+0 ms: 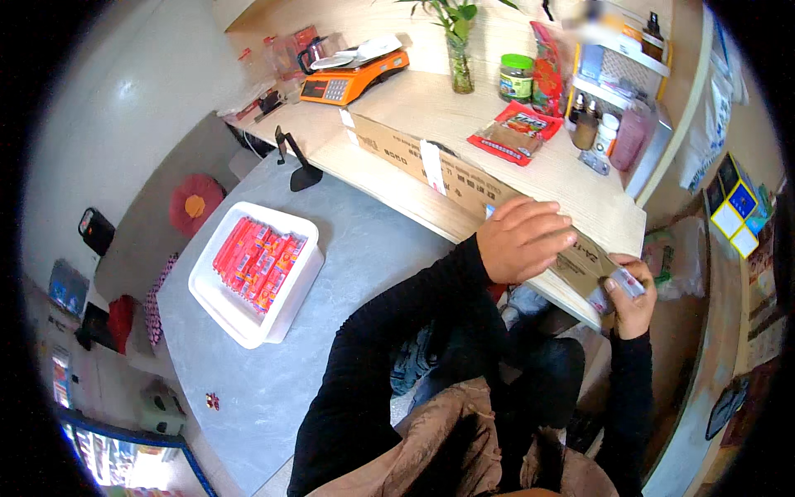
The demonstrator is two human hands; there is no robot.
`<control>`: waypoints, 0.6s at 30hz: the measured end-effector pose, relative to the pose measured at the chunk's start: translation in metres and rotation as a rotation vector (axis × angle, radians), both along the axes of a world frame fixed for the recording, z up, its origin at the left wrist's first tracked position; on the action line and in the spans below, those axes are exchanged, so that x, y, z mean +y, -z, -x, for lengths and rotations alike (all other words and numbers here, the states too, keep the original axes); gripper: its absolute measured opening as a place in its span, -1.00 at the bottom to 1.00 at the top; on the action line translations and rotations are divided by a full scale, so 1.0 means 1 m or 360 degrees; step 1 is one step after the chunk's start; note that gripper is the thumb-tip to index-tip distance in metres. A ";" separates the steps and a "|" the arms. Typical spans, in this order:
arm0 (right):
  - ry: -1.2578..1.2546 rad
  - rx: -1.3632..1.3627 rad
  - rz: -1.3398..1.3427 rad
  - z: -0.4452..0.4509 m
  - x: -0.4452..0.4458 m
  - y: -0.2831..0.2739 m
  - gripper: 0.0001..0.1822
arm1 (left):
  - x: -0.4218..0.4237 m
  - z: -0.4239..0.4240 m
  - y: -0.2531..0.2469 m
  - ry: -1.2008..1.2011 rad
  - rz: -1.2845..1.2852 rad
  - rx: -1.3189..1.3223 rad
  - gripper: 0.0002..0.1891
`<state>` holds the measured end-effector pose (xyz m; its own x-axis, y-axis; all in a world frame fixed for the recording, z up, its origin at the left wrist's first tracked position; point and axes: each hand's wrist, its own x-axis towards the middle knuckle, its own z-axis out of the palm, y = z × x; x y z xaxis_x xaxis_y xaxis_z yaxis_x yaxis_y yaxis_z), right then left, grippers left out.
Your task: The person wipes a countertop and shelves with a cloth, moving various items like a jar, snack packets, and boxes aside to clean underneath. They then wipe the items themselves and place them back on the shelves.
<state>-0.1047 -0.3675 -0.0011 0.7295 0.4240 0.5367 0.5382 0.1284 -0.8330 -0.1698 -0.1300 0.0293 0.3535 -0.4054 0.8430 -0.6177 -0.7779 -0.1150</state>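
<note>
A long, narrow cardboard strip [466, 183] stands on edge along the front of the wooden counter [407, 105]. Printed writing and pieces of white tape [433, 166] mark its face. My left hand [525, 239] lies over the strip's upper edge with the fingers stretched out, hiding part of it. At the strip's right end, my right hand [633, 298] pinches a small clear plastic packet [627, 282] with white and red print between thumb and fingers. Whether those fingers also grip the cardboard cannot be made out.
A white plastic tub [205, 289] of red-wrapped snack packets [258, 264] stands on the grey table [348, 248], near a black phone stand [305, 177]. The counter bears an orange scale [354, 77], a glass plant vase [461, 68], a green-lidded jar [515, 79] and a red packet [515, 132].
</note>
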 end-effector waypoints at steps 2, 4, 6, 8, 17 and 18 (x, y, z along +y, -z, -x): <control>-0.0178 0.0158 0.0009 0.004 0.035 -0.023 -0.79 | 0.014 -0.004 0.010 -0.0232 0.0128 0.0100 -0.51; -0.0336 0.0206 0.0357 -0.011 0.065 -0.028 -0.69 | 0.034 -0.016 0.017 -0.0323 0.0472 -0.0058 -0.51; -0.0277 -0.0318 0.0487 -0.032 0.108 -0.018 -0.65 | 0.060 -0.027 0.034 -0.0415 0.0735 -0.0199 -0.50; -0.0307 -0.0530 0.0486 -0.049 0.155 -0.015 -0.62 | 0.073 -0.029 0.042 -0.0575 0.1019 -0.0248 -0.50; 0.0479 -0.0893 0.0855 -0.108 0.363 -0.007 -0.39 | 0.081 -0.038 0.043 -0.0555 0.1582 -0.0231 -0.46; 0.0493 -0.0869 0.0669 -0.116 0.383 -0.003 -0.40 | 0.078 -0.041 0.045 -0.0561 0.1647 -0.0231 -0.47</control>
<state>0.0114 0.0159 0.0019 0.5252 0.4916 0.6946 0.8484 -0.3656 -0.3828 -0.1285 -0.0523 -0.0160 0.1806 0.6243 0.7600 -0.3759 -0.6702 0.6399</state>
